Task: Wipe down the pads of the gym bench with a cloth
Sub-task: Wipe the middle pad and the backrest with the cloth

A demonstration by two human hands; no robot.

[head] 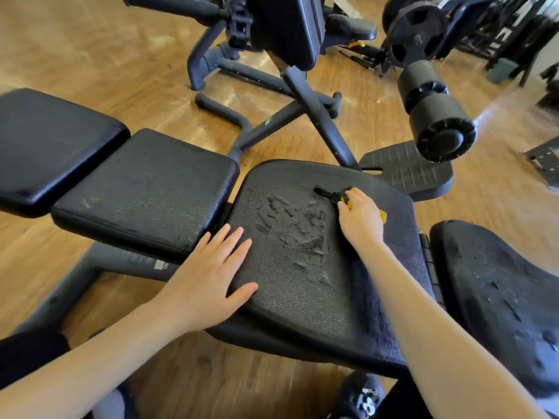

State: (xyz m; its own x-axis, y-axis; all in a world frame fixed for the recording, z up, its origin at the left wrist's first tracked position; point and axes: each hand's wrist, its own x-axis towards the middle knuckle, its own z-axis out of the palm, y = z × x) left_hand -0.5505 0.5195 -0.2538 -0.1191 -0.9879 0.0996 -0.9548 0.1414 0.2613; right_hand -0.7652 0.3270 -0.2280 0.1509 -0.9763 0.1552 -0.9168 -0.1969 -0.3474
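The gym bench has a row of black textured pads. The centre pad [302,285] in front of me shows wet streaks in its middle. My right hand [360,219] rests on the far right part of that pad, closed on a yellow cloth [382,217]; a dark twisted part sticks out to the left of the fingers. My left hand [211,267] lies flat on the pad's near left edge, fingers spread, holding nothing. Another pad [145,192] and a further one [45,146] lie to the left. A damp-looking pad [499,297] lies to the right.
Beyond the bench stand a black foot plate [408,173], a foam roller pad [435,110] and the frame of another machine [281,34] on the wooden floor. A weight plate [417,37] stands at the back right. My shoe [360,394] shows below the pad.
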